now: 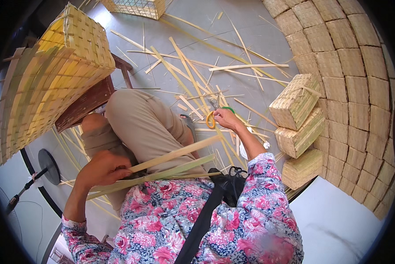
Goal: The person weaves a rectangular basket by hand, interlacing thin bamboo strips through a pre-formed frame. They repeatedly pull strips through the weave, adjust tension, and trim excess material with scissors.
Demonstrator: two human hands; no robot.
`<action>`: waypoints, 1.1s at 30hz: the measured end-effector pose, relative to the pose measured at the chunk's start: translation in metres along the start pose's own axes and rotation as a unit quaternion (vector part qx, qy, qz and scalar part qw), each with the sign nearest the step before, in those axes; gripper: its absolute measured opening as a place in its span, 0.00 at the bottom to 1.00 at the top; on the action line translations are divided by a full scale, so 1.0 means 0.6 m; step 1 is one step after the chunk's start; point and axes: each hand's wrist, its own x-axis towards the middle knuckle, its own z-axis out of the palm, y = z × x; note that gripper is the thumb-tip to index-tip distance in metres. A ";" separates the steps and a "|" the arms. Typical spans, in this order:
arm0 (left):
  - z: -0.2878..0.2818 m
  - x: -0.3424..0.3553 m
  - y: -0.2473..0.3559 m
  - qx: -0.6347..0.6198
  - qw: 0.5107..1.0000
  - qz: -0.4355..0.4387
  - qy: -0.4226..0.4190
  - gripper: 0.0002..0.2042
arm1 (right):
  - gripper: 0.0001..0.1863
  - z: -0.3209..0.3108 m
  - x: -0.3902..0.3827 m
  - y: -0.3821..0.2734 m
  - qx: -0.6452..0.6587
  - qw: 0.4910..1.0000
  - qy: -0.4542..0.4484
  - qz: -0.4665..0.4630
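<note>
Across my lap, my left hand (106, 168) grips several flat bamboo strips (180, 153) near their left ends, and their free ends reach to the right. Out to the right, low over the floor, my right hand (227, 119) is closed on a pair of scissors. One orange handle loop (210, 120) of the scissors shows left of the fingers, and a bit of green handle shows beyond them. The blades (213, 104) point away, among loose strips. My fingers partly hide the handles.
A large half-woven bamboo basket (61, 83) rests on a wooden stool (86, 102) at left. Loose strips (193, 75) litter the grey floor. Woven bamboo boxes (295, 100) are stacked at right, beside a wall of similar ones (343, 79). Another basket (136, 7) stands at the far edge.
</note>
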 end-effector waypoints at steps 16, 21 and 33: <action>0.012 0.015 0.007 -0.063 0.989 -0.028 -0.129 0.17 | 0.15 0.031 0.055 0.045 -0.035 0.999 -0.033 -0.004; 0.022 0.014 0.004 -0.153 0.980 0.012 -0.129 0.18 | 0.15 -0.007 0.096 0.063 -0.049 0.998 -0.014 -0.029; 0.027 0.012 -0.007 -0.159 0.973 -0.023 -0.163 0.24 | 0.19 0.083 0.122 0.051 -0.022 0.995 -0.097 -0.014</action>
